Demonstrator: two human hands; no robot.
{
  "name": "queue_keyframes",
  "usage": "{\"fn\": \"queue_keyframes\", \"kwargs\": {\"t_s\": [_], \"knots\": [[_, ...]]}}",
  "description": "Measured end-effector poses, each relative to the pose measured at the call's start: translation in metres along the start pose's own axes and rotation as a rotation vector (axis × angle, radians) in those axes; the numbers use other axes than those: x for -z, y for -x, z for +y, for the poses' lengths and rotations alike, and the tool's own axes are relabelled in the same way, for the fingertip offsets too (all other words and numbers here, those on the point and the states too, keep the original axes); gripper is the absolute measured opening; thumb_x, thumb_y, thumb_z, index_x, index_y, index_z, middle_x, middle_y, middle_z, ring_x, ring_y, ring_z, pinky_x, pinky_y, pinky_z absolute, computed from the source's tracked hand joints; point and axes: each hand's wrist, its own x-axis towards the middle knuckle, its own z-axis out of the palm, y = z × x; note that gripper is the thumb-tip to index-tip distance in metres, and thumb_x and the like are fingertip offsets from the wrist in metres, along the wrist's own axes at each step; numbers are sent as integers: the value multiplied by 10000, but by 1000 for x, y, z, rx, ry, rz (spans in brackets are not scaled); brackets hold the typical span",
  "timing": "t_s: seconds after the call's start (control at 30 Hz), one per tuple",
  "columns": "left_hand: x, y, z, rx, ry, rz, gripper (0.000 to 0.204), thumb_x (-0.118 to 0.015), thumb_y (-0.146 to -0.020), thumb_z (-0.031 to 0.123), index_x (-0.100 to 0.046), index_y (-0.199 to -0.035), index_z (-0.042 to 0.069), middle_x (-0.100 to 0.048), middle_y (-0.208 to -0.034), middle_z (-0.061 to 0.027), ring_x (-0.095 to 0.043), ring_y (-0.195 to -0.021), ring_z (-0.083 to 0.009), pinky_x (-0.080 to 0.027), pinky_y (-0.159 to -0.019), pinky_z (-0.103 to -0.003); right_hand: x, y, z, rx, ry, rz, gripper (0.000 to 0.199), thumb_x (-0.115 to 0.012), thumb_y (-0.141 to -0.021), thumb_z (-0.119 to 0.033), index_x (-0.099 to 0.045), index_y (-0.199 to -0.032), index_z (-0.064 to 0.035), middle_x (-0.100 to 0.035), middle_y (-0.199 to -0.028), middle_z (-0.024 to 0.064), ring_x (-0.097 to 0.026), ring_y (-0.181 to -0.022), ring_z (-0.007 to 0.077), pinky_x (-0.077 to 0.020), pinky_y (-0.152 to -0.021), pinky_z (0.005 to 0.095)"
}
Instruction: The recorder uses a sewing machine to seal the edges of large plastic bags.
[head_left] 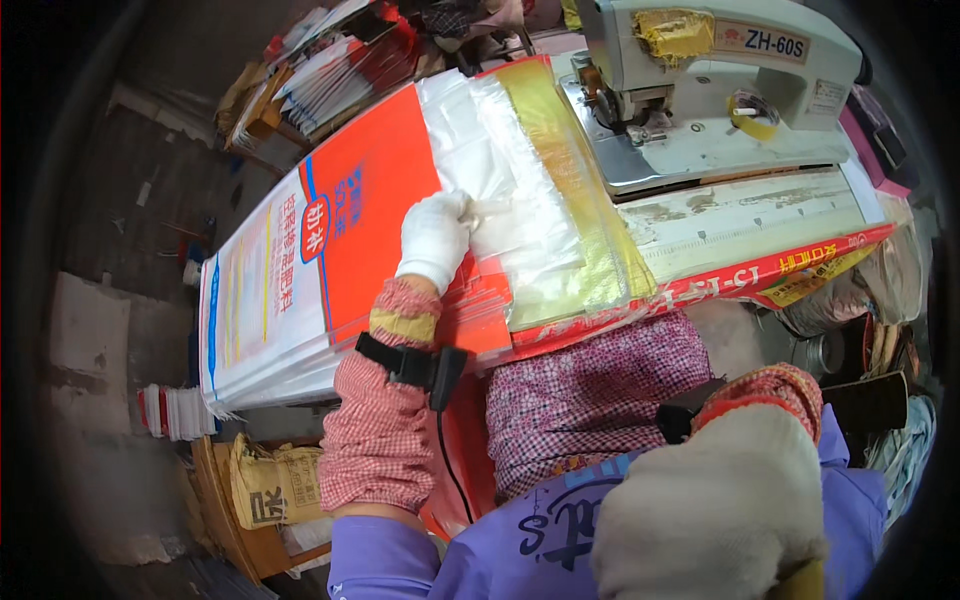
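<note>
My left hand (435, 238), in a white knit glove, rests over a stack of red and white printed sacks (385, 150). Its fingers are pinched together on the crumpled edge of a white plastic liner (535, 225) that spreads out from the sacks' open end. Beneath that liner lies a translucent yellow plastic sheet or bag (600, 215). Close to the camera, in front of my chest, my gloved right hand (710, 500) is raised. Its fingers are mostly hidden, and I cannot make out whether it holds anything.
A pale industrial sewing machine (730, 90) stands at the far right, with a tape roll (752, 115) hanging on it. More folded sacks (350, 85) are piled beyond the stack. A wooden stool or crate (225, 515) is at the lower left, beside a brown printed sack (275, 480).
</note>
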Motion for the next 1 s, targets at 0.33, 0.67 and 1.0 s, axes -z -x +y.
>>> {"fn": "queue_keyframes", "kwargs": {"t_s": [0.33, 0.67, 1.0], "knots": [[39, 71, 8, -321, -3, 217, 52, -615, -682, 90, -575, -711, 74, -554, -679, -78, -549, -681, -266, -420, -610, -373, 112, 83, 94, -912, 82, 1607, 372, -554, -844, -382, -599, -869, -13, -583, -697, 30, -496, -530, 90, -418, -510, 223], [63, 104, 10, -218, 663, -518, 207, -635, -779, 243, -621, -800, 38, -599, -714, -53, -578, -666, -176, -466, -642, -299, 143, 78, 141, -1013, 416, 1447, 239, -620, -769, -252, -626, -770, -14, -601, -633, 78, -562, -525, 145, -440, -477, 286], [33, 85, -46, 319, 1645, -62, 204, -565, -859, 188, -536, -907, -8, -566, -793, -50, -529, -679, -106, -433, -611, -239, 117, 28, 145, -1145, 708, 1049, 220, -651, -703, -296, -619, -812, -107, -630, -762, 119, -615, -728, 273, -476, -658, 363]]}}
